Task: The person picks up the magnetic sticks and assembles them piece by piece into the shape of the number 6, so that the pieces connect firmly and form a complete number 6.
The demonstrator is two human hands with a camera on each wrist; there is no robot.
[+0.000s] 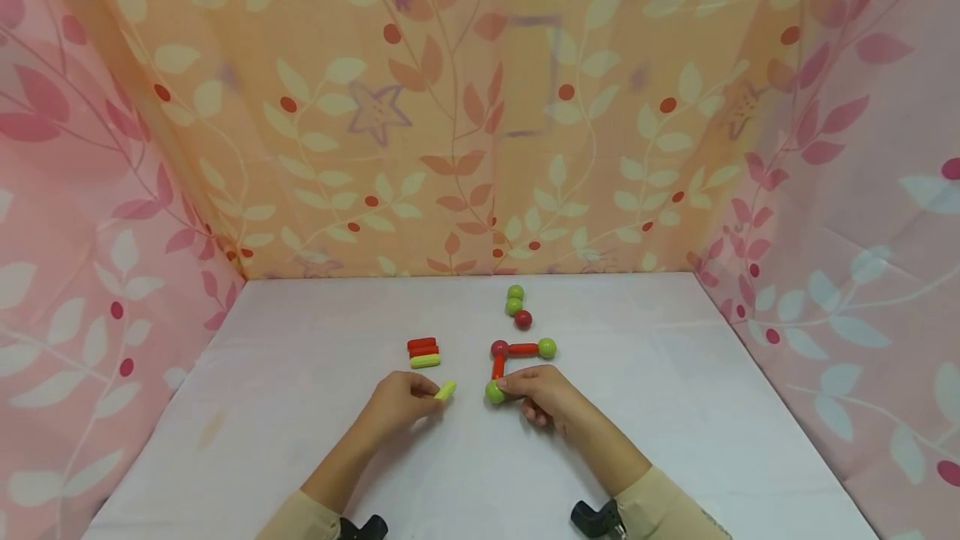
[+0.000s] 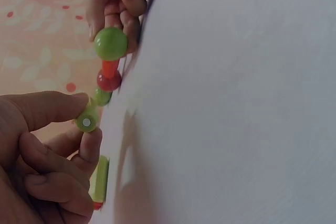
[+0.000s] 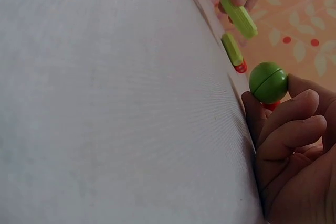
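My left hand (image 1: pixel 405 400) pinches a light green rod (image 1: pixel 446 391) between thumb and fingers, raised off the table; a pale round spot marks its end in the left wrist view. To the right, my right hand (image 1: pixel 549 397) grips a green ball (image 1: pixel 494 392) with thumb and fingertips. That ball sits at the near end of an L-shaped piece: a red rod (image 1: pixel 498 367) runs from it to a red ball (image 1: pixel 499 348), and another red rod (image 1: pixel 523 350) leads to a second green ball (image 1: pixel 547 348). A gap separates the held green rod from the gripped ball.
Left of the L-shaped piece lie two red rods (image 1: pixel 422 344) and a light green rod (image 1: pixel 425 362), side by side. Behind it are two loose green balls (image 1: pixel 514 307) and a red ball (image 1: pixel 522 320). Patterned cloth walls (image 1: pixel 465 190) enclose the white table (image 1: pixel 637 340) at the back and sides.
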